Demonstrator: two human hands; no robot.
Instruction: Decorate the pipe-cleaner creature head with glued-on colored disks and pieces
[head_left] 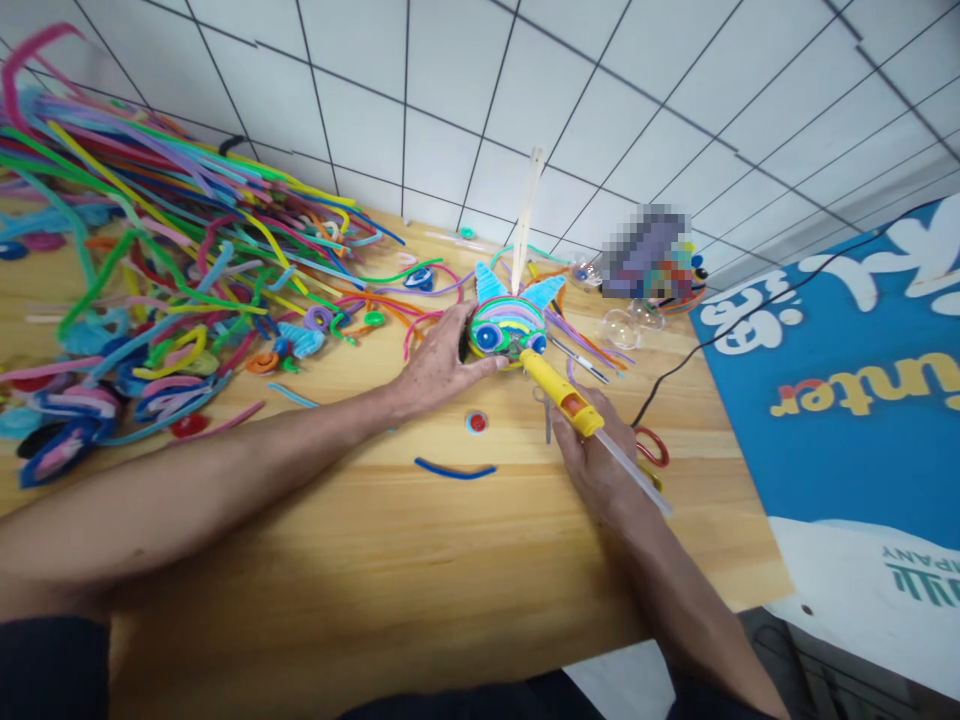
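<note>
My left hand (442, 365) grips the side of a round craft figure (510, 312) made of coiled coloured pipe cleaners, with blue pointed ears and two blue eyes. A pale stick (528, 215) rises behind it. In my right hand (600, 450) is a yellow glue gun (561, 390), its tip against the figure's face between the eyes. A clear glue stick (636, 470) juts from the gun's rear. Nearer me on the table lie a small red and light-blue disc (477, 423) and a curved blue pipe cleaner piece (455, 469).
A large heap of pipe cleaners (187, 190) and coiled pieces covers the table's left side. Scissors with red handles (652, 447) lie by my right hand. Clear plastic domes (621, 328) stand at the back right. A black cord (697, 350) runs over a blue printed board (847, 370).
</note>
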